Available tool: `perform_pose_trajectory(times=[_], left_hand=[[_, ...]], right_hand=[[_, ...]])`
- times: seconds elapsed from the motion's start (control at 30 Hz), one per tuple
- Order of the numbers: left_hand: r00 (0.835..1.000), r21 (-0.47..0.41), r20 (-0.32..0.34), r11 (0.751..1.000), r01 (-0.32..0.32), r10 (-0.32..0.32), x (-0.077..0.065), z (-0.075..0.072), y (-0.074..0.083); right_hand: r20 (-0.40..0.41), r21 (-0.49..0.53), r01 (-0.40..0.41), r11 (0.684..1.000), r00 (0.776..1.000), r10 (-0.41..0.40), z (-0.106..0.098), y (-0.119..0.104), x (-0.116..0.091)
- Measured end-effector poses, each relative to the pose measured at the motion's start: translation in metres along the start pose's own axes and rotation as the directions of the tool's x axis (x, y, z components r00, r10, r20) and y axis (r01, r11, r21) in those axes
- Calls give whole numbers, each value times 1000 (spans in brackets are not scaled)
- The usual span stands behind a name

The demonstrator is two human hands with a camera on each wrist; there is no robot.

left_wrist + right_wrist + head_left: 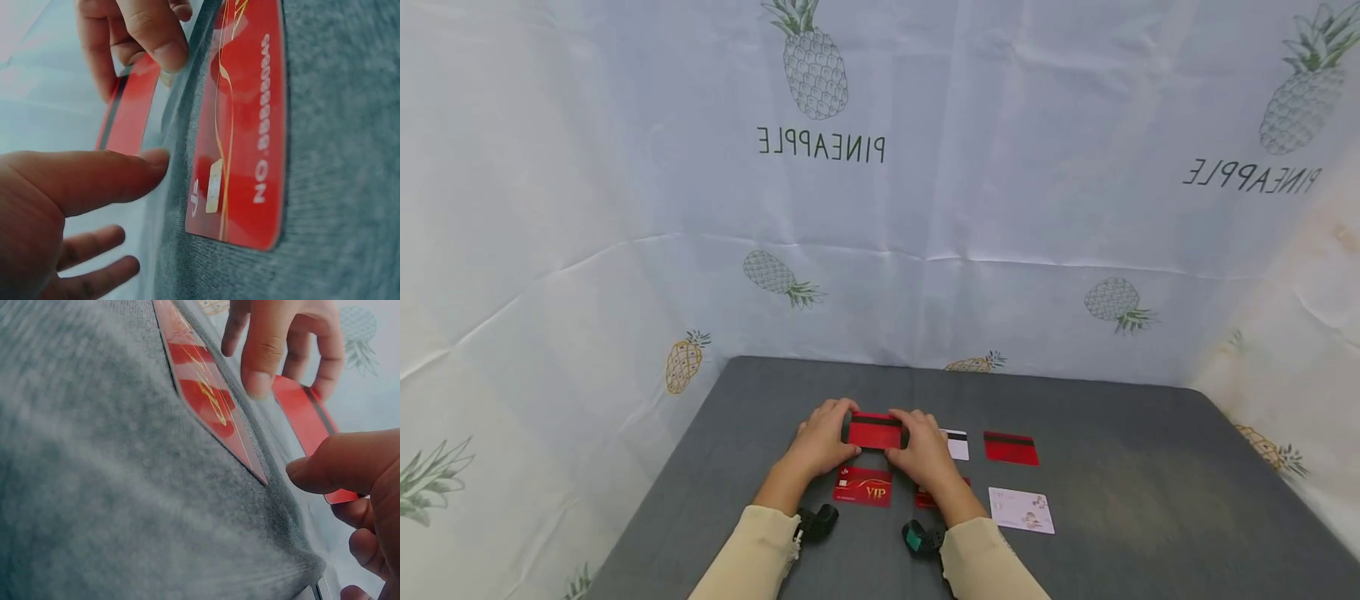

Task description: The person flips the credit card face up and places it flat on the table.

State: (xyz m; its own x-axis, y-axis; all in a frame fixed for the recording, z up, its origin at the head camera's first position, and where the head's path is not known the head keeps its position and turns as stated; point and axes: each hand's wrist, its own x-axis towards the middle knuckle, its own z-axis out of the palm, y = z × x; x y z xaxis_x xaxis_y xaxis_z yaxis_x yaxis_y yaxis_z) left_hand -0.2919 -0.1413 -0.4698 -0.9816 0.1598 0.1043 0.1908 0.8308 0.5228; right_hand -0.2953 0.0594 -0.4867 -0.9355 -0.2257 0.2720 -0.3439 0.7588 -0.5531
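Observation:
A red card with a black magnetic stripe (875, 433) is held up between both hands, stripe side facing me. My left hand (822, 440) pinches its left edge between thumb and fingers. At its right edge, my right hand (927, 450) grips it the same way. In the left wrist view, the red card (132, 112) appears tilted up above the cloth. Just below the hands lies a red VIP card (863, 487) with gold lettering and a chip. Another red card (924, 498) is mostly hidden under the right wrist.
Right of the hands lie a white striped card (958, 446), partly covered by the right hand, and a red striped card (1011, 448). A pale floral card (1021, 510) is nearer me. The dark grey table (1150, 492) meets a white pineapple-print curtain (1000, 167) on its sides.

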Motion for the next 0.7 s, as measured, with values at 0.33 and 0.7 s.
perform_pose_trajectory(times=[0.33, 0.7], left_hand=[[985, 67, -88, 988, -139, 145, -2, -3, 17], [964, 111, -138, 971, -214, 228, -8, 0, 28]], right_hand=[[-138, -66, 199, 978, 969, -207, 2, 1, -3], [-179, -180, 280, 943, 933, -311, -1, -3, -6]])
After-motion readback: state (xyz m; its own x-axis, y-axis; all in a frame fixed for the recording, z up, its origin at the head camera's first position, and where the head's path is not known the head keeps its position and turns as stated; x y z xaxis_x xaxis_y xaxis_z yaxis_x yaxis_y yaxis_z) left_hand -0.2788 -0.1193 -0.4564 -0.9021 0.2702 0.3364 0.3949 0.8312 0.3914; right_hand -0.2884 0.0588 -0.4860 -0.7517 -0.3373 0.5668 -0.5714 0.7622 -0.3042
